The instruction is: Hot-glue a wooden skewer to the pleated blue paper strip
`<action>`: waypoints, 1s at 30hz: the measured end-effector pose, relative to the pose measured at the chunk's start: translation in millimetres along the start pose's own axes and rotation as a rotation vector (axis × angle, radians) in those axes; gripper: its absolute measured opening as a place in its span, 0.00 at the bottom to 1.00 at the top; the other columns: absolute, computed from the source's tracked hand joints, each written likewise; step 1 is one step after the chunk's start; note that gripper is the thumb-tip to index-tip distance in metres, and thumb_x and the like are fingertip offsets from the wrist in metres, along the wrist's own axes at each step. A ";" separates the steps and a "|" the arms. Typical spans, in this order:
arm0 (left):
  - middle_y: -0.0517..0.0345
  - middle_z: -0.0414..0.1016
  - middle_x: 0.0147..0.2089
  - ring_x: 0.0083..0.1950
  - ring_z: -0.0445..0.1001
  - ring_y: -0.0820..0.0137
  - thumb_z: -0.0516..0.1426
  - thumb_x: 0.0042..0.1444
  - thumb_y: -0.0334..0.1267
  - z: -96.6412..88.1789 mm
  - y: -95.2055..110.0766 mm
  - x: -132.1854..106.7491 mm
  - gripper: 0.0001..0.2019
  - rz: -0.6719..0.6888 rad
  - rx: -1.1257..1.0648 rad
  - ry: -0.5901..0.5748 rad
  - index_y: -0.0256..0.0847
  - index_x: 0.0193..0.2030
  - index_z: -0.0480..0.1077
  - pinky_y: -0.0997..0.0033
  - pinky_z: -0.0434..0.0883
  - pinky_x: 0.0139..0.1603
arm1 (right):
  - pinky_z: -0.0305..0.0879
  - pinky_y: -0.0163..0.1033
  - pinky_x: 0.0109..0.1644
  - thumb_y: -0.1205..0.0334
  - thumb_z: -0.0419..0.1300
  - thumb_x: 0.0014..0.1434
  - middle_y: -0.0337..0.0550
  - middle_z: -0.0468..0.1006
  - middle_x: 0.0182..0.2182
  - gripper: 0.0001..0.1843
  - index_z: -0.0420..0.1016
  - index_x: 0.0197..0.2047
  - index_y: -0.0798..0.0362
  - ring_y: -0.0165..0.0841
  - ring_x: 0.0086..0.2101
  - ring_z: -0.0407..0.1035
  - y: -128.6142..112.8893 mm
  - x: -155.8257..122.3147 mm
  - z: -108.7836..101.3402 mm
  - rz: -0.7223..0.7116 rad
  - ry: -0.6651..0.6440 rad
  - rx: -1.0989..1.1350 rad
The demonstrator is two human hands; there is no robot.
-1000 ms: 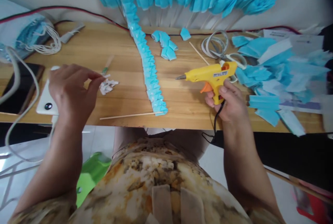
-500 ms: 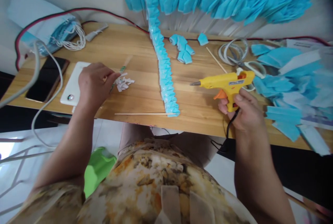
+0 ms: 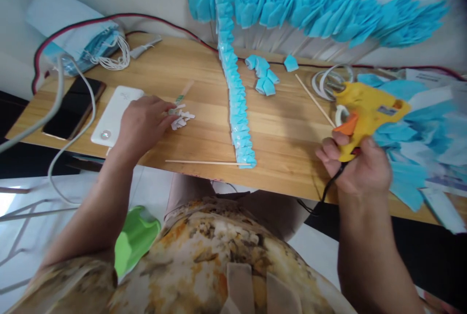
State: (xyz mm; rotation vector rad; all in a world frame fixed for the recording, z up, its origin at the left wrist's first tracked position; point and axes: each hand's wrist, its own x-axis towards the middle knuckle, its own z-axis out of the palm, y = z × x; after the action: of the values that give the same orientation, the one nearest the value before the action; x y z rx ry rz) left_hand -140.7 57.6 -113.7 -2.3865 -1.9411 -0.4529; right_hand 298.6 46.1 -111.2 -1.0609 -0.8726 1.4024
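Wooden table (image 3: 207, 124): layout same as half a second ago, camera view shifted slightly. Blue flower row (image 3: 279, 5) against the wall, unchanged. Pleated blue strip (image 3: 239, 104) hasn't moved, runs from the flowers to near the front edge. Right hand (image 3: 365, 170) changed most: shifted right, fingers wrapped round the handle of the yellow glue gun (image 3: 372, 104). Gun was level, nozzle over bare wood; now swung right and raised, nozzle end by the white coil (image 3: 316, 86). Left hand (image 3: 142, 121) at about the same spot beside the power bank (image 3: 107, 121), fingertips at the scraps; can't tell if it's pinching one. Thin stick (image 3: 200, 162) same, right end on strip. White scraps (image 3: 182, 118) still piled.
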 end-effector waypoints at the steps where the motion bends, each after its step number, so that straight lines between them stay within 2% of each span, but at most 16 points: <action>1: 0.51 0.78 0.42 0.43 0.72 0.65 0.50 0.73 0.59 2.0 0.0 -1.0 0.28 0.006 0.000 -0.005 0.34 0.49 0.79 0.65 0.67 0.46 | 0.66 0.37 0.26 0.46 0.78 0.42 0.34 0.71 0.25 0.20 0.80 0.34 0.45 0.28 0.23 0.64 -3.7 0.4 1.9 0.001 -0.029 -0.015; 5: 0.54 0.79 0.39 0.40 0.72 0.65 0.49 0.75 0.54 12.2 -1.7 -1.5 0.26 0.027 0.024 0.008 0.36 0.46 0.80 0.66 0.66 0.41 | 0.68 0.38 0.26 0.47 0.78 0.44 0.39 0.77 0.24 0.19 0.82 0.34 0.48 0.33 0.25 0.71 -13.9 11.1 11.7 0.009 -0.151 -0.094; 7: 0.53 0.79 0.40 0.41 0.73 0.64 0.50 0.75 0.53 14.9 -2.0 -0.6 0.23 0.014 0.051 0.055 0.37 0.50 0.80 0.65 0.67 0.41 | 0.66 0.37 0.24 0.48 0.78 0.44 0.39 0.77 0.23 0.20 0.82 0.34 0.50 0.33 0.24 0.70 -15.8 21.8 17.6 -0.013 -0.203 -0.126; 11: 0.48 0.76 0.58 0.55 0.74 0.56 0.54 0.73 0.49 7.2 9.8 -4.0 0.21 -0.003 0.023 0.221 0.41 0.65 0.72 0.55 0.72 0.53 | 0.62 0.34 0.23 0.45 0.77 0.46 0.35 0.72 0.18 0.21 0.79 0.32 0.52 0.28 0.19 0.64 -17.0 44.4 31.0 -0.053 -0.300 -0.149; 14: 0.49 0.74 0.63 0.59 0.74 0.56 0.56 0.72 0.41 -3.3 36.6 -17.6 0.17 0.095 -0.076 0.266 0.43 0.65 0.71 0.51 0.72 0.57 | 0.58 0.32 0.20 0.45 0.74 0.51 0.36 0.72 0.16 0.21 0.78 0.33 0.53 0.27 0.17 0.63 -18.1 55.4 41.3 -0.027 -0.332 -0.227; 16: 0.49 0.78 0.58 0.55 0.77 0.58 0.58 0.70 0.36 -4.6 59.4 -31.4 0.13 0.225 -0.182 0.265 0.43 0.59 0.73 0.54 0.74 0.53 | 0.54 0.31 0.17 0.46 0.72 0.53 0.38 0.74 0.17 0.19 0.78 0.32 0.55 0.27 0.16 0.63 -17.6 60.1 46.1 -0.001 -0.361 -0.297; 17: 0.49 0.80 0.55 0.53 0.78 0.59 0.59 0.69 0.33 -2.6 70.5 -38.9 0.11 0.289 -0.234 0.227 0.42 0.56 0.74 0.56 0.75 0.52 | 0.54 0.31 0.16 0.46 0.72 0.54 0.39 0.75 0.17 0.19 0.78 0.32 0.55 0.27 0.16 0.64 -16.5 61.8 47.5 0.012 -0.380 -0.319; 19: 0.49 0.81 0.52 0.49 0.78 0.61 0.59 0.69 0.32 6.1 88.9 -52.7 0.08 0.374 -0.306 0.154 0.40 0.53 0.74 0.59 0.75 0.47 | 0.58 0.31 0.16 0.45 0.71 0.53 0.40 0.77 0.17 0.21 0.78 0.31 0.56 0.28 0.16 0.67 -12.7 64.2 47.3 0.049 -0.408 -0.311; 21: 0.49 0.81 0.50 0.47 0.78 0.61 0.60 0.69 0.33 17.8 100.5 -62.8 0.07 0.392 -0.356 0.102 0.39 0.51 0.75 0.60 0.74 0.45 | 0.62 0.33 0.16 0.44 0.72 0.50 0.43 0.79 0.19 0.22 0.80 0.30 0.56 0.31 0.17 0.71 -7.8 65.1 43.1 0.100 -0.419 -0.286; 26: 0.52 0.81 0.44 0.42 0.74 0.63 0.62 0.67 0.33 36.2 105.7 -68.7 0.04 0.307 -0.365 0.125 0.41 0.46 0.78 0.61 0.69 0.41 | 0.64 0.34 0.15 0.46 0.73 0.49 0.49 0.82 0.22 0.21 0.82 0.28 0.59 0.34 0.17 0.73 -5.9 65.1 20.8 0.136 -0.500 -0.363; 30: 0.54 0.80 0.40 0.39 0.72 0.64 0.63 0.66 0.33 37.7 104.3 -66.9 0.01 0.301 -0.358 0.159 0.42 0.42 0.78 0.62 0.65 0.39 | 0.70 0.35 0.20 0.46 0.72 0.53 0.49 0.83 0.24 0.21 0.84 0.30 0.58 0.36 0.21 0.77 -14.7 67.2 5.8 0.223 -0.703 -0.500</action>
State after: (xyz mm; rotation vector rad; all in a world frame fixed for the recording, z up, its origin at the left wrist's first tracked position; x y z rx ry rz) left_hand -44.6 -21.5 -149.7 -2.6878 -1.5049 -1.0050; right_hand 299.4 114.7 -103.8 -1.0534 -1.7234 1.8396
